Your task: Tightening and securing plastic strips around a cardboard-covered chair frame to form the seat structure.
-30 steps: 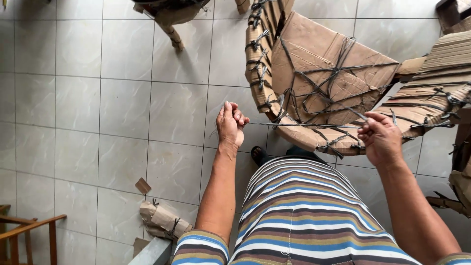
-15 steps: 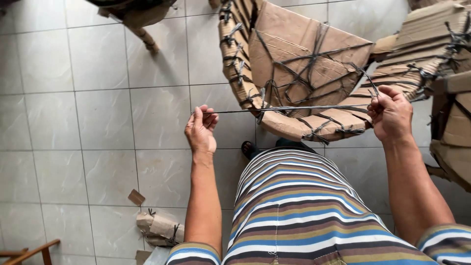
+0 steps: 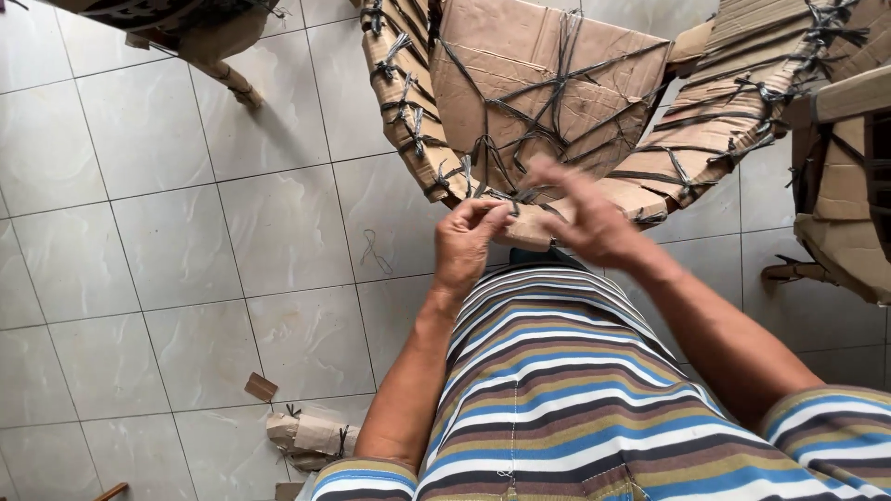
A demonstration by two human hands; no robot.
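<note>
At the near edge of the cardboard-wrapped chair (image 3: 548, 102) — dark twine (image 3: 506, 199): left hand (image 3: 469, 243) in a narrow grip pinching it; right hand (image 3: 580, 215) blurred, grip cannot be told. Best practice, by judgement — keep the strand taut, cinch the knot flat against the cardboard.

cardboard-wrapped chair (image 3: 548, 93), tilted over the tiled floor (image 3: 167, 250), its padded brown panels lashed with dark plastic string (image 3: 557, 79) in crossing lines and knots; lower rim at the hands, string ends loose.
</note>
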